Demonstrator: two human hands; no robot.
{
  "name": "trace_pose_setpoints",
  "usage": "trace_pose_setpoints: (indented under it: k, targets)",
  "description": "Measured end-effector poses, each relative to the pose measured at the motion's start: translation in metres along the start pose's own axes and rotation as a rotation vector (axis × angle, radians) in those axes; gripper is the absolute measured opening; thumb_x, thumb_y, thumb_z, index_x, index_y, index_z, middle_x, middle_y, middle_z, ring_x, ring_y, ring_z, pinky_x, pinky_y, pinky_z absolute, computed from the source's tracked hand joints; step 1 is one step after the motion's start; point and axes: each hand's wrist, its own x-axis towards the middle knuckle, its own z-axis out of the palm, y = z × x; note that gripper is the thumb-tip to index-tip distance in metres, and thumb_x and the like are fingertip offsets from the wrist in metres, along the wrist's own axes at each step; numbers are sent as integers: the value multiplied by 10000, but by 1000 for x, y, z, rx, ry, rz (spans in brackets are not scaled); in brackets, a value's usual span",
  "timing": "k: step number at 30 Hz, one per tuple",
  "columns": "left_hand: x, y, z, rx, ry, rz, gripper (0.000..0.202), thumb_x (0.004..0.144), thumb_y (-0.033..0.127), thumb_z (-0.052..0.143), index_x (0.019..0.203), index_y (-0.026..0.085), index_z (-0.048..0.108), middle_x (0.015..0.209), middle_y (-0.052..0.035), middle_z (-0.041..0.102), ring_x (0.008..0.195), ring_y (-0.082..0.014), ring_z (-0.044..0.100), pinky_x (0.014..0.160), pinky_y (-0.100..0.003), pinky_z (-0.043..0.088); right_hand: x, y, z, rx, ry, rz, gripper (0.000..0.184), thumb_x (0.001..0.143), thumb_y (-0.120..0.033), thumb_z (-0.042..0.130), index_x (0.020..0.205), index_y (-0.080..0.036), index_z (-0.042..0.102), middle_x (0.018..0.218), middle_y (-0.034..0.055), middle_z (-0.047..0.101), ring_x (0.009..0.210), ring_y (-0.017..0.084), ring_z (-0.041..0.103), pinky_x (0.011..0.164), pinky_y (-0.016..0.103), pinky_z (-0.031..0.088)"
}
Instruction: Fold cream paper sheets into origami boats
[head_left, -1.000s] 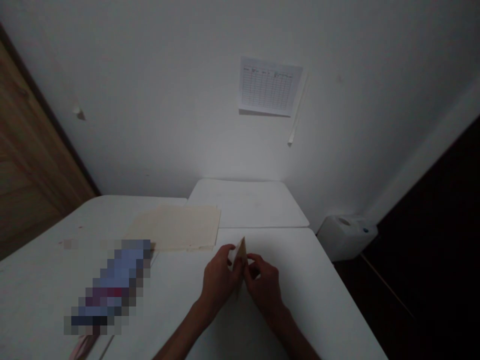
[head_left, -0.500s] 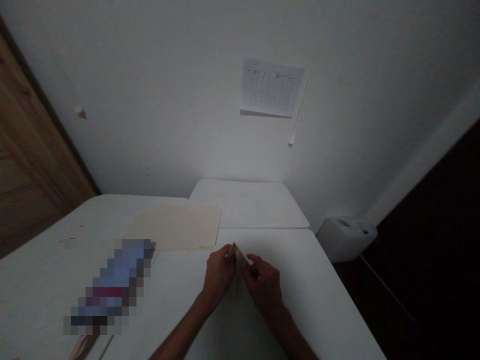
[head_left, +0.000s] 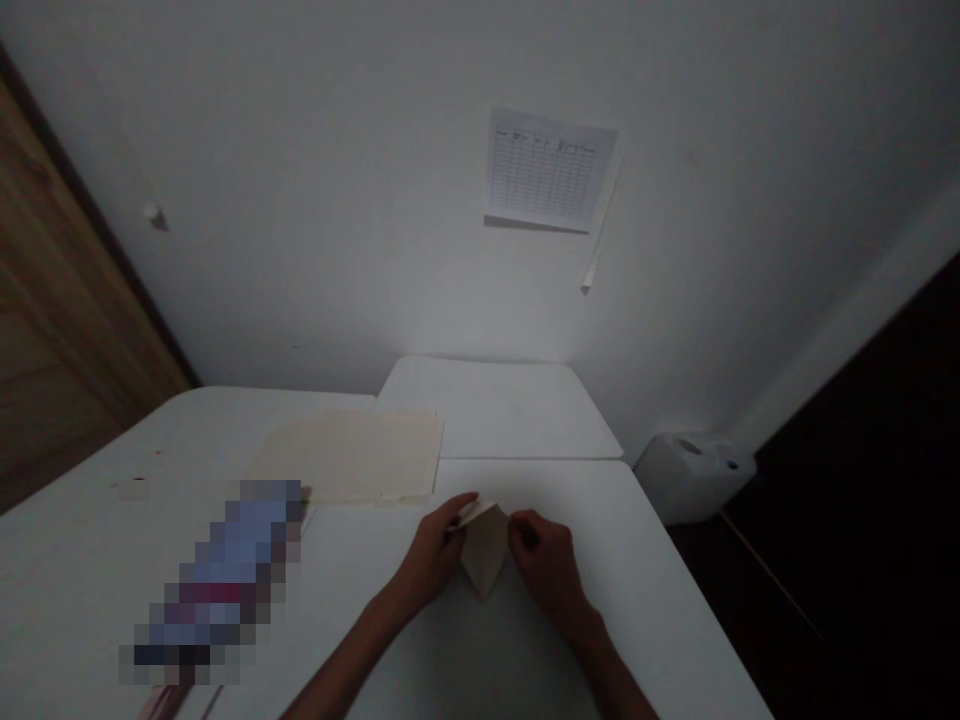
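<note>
While L hand (head_left: 435, 552) holds folded ppr (head_left: 486, 550) | R hand (head_left: 547, 562) pinches it

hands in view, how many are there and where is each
2. The left hand holds the left side of the folded paper; the right hand pinches its right corner. Some fingertips are hidden; no other hand shows.

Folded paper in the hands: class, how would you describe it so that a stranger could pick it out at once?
Start at the white table and find the left hand and right hand near its front. Between them is the small beige folded paper. Unlike the larger, flat beige sheets farther back, it tapers to a point toward the wearer.
</note>
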Motion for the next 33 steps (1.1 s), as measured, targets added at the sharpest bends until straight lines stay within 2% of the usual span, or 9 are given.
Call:
trace_pose_setpoints:
  k: [5, 10, 13, 15, 19, 21, 24, 30, 33]
  targets:
    - [3, -4, -3, -31, 52, 25, 509, 708, 112, 411, 1173, 175, 607, 1134, -83, 670, 978, -203, 640, 844, -347, 518, 0, 11, 1, 119, 0, 53, 195, 822, -246, 529, 904, -187, 696, 778, 44, 717, 657, 175, 653, 633, 246, 483]
    - [0, -15, 1, 131, 232, 29, 347, 681, 100, 469, 965, 187, 648, 910, -41, 707, 773, -171, 672, 690, -274, 557, -2, 15, 1, 155, -2, 118, 180, 783, -232, 554, 872, -185, 702, 718, 28, 698, 604, 165, 623, 593, 244, 473]
    - [-1, -15, 2, 190, 290, 114, 274, 718, 106, 491, 932, 187, 642, 861, -35, 703, 722, -160, 674, 657, -257, 564, -1, 14, 0, 200, -27, 142, 192, 742, -200, 553, 862, -183, 702, 660, 11, 672, 552, 149, 584, 554, 238, 455]
    - [-3, -12, 2, 197, 318, 203, 275, 731, 89, 481, 932, 188, 640, 893, -42, 702, 761, -158, 680, 663, -250, 570, 2, 14, 1, 309, -49, 183, 218, 731, -201, 552, 893, -181, 697, 737, 24, 691, 591, 152, 600, 578, 243, 471]
    - [-5, -2, 4, 180, 324, 377, 314, 734, 53, 471, 951, 193, 650, 971, -60, 698, 841, -163, 686, 674, -240, 581, 13, 18, 8, 570, -74, 354, 299, 795, -383, 567, 955, -157, 679, 903, 87, 702, 666, 183, 636, 617, 293, 514]
    - [-6, 3, 4, 183, 319, 429, 327, 738, 44, 482, 966, 201, 656, 987, -61, 699, 855, -165, 688, 700, -252, 585, 20, 19, 13, 630, -115, 421, 372, 790, -472, 592, 938, -144, 688, 865, 89, 699, 668, 193, 636, 612, 305, 514]
    - [-7, 5, 3, 203, 324, 477, 352, 740, 27, 491, 984, 214, 662, 991, -57, 703, 867, -163, 687, 737, -266, 582, 28, 20, 18, 638, -177, 425, 394, 762, -509, 643, 858, -134, 713, 781, 70, 689, 684, 191, 624, 631, 296, 500]
    - [-8, 4, 1, 178, 325, 486, 348, 753, 27, 493, 984, 222, 663, 983, -55, 705, 864, -156, 682, 737, -262, 571, 30, 14, 19, 675, -191, 452, 419, 740, -534, 666, 854, -135, 719, 733, 42, 675, 646, 165, 582, 598, 269, 466]
    - [-10, 6, 2, 104, 287, 386, 325, 746, 54, 491, 964, 220, 665, 994, -60, 704, 878, -167, 676, 729, -264, 565, 29, 13, 18, 612, -159, 434, 405, 726, -519, 681, 834, -132, 727, 746, 49, 684, 666, 169, 581, 607, 263, 451]
